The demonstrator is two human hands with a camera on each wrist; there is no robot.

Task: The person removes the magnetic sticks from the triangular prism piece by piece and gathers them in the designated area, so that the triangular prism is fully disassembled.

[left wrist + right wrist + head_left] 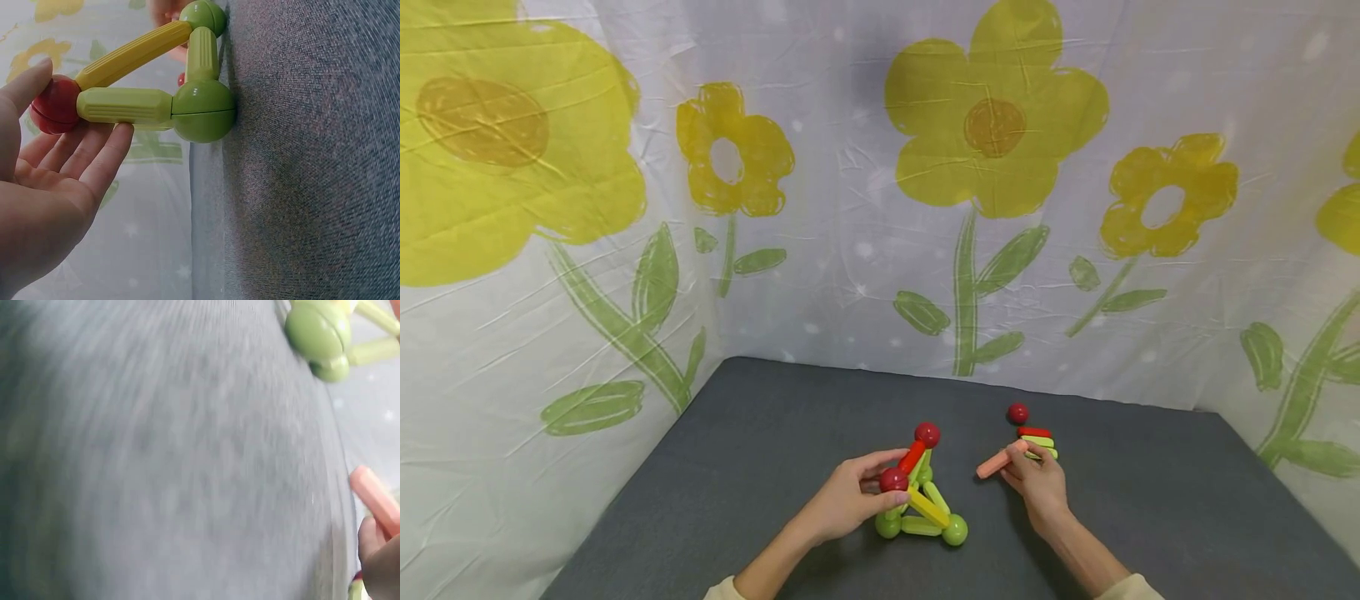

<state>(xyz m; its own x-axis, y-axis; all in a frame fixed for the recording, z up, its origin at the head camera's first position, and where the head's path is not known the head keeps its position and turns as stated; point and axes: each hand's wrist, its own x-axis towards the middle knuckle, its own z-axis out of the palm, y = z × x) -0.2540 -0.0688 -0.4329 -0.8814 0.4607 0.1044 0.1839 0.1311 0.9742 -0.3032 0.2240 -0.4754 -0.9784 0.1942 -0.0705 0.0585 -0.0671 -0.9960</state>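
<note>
Two hands are shown at work over a dark table (1120, 500), with clock directions given as in the head view. A red ball (893, 480) is pinched between thumb and fingers of the left hand (850, 500), and lies at 2 o'clock from its palm. By this ball a toy frame (936, 497) of sticks and balls is steadied; a yellow stick (929, 507) is extended from it towards 4 o'clock, to a green ball (955, 530) rested on the table. A salmon stick (1000, 460) is pinched in the right hand (1037, 482), its free end pointed towards 8 o'clock and held apart from the frame. Just beyond the right hand, at 12 o'clock, a red stick (1034, 432) and green sticks (1038, 442) are laid side by side; a loose red ball (1018, 413) is seen near them, at 11 o'clock.
</note>
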